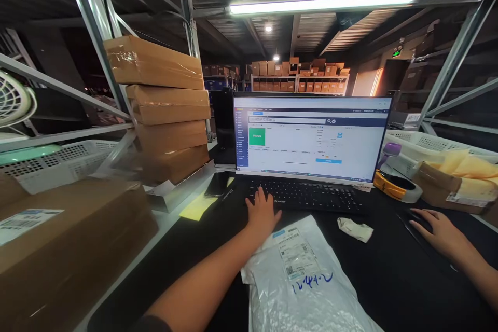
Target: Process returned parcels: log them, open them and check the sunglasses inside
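My left hand [261, 213] rests at the left part of a black keyboard [315, 197], its fingers spread over the keys and holding nothing. Over on the right, my right hand [441, 233] curls over a black computer mouse [422, 221] on the dark desk. A white plastic mailing bag [315, 303] lies in front of the keyboard, with a printed label [298, 254] and blue handwriting on it. Behind the keyboard stands a lit monitor [288, 148] showing a page with a green square and a search bar.
Brown cartons [171, 109] are stacked at the left, with a large labelled box [70, 249] nearer me. A phone [218, 184] lies on yellow paper [198, 208]. Crumpled white paper [355, 230], a tape roll [397, 187] and a white basket [431, 144] are at the right.
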The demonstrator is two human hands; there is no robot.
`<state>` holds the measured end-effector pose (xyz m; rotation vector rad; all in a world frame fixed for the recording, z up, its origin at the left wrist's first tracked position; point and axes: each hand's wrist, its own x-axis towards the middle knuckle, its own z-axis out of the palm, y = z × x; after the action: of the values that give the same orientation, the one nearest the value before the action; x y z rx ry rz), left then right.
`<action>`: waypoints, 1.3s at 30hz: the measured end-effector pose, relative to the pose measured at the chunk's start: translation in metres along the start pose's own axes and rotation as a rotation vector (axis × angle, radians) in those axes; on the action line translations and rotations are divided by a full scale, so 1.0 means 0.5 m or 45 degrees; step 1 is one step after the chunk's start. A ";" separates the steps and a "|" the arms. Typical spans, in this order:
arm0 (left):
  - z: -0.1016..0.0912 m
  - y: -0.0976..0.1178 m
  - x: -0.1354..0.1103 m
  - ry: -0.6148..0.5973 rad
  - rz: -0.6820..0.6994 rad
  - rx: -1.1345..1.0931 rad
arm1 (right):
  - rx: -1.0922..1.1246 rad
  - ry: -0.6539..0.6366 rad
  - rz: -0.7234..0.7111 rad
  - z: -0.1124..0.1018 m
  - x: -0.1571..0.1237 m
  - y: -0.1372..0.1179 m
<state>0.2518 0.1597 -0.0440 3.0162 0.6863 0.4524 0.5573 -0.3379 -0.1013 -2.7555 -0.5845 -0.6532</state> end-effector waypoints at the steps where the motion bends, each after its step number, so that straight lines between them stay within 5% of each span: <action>1: 0.000 0.000 0.000 0.006 0.001 -0.004 | -0.007 0.000 0.002 0.003 0.001 0.003; 39: 0.030 -0.013 0.022 0.060 0.041 0.116 | -0.029 0.031 0.253 -0.080 -0.022 -0.089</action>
<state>0.2628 0.1710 -0.0558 3.1152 0.6799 0.5083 0.5143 -0.3149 -0.0654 -2.7743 -0.2941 -0.6494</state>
